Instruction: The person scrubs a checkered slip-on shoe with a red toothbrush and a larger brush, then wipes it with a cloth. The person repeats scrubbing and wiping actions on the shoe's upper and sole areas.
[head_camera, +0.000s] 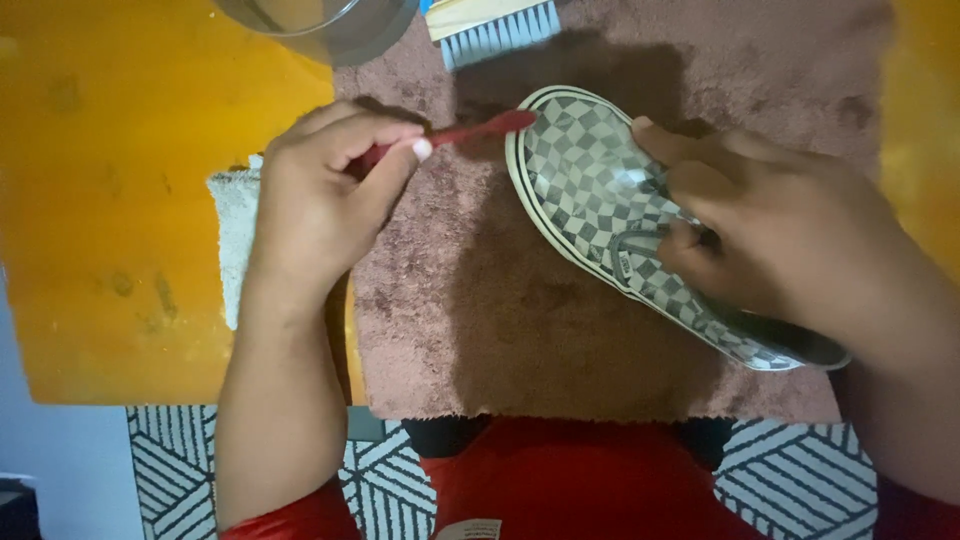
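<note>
We see left hand gripping red toothbrush at toe of checkered shoe; right hand clasps shoe

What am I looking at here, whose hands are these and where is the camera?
There is only one picture, taken by a camera worn on a person's head, looking down at their own two bare hands. No machine is involved. The left hand holds a red toothbrush with its head at the toe of a grey-and-white checkered slip-on shoe. The right hand steadies that shoe, fingers inside its opening. The shoe lies on a brownish-pink towel over an orange table. A white cloth sits under the left hand. At the top edge are a scrubbing brush and a clear bowl.
</note>
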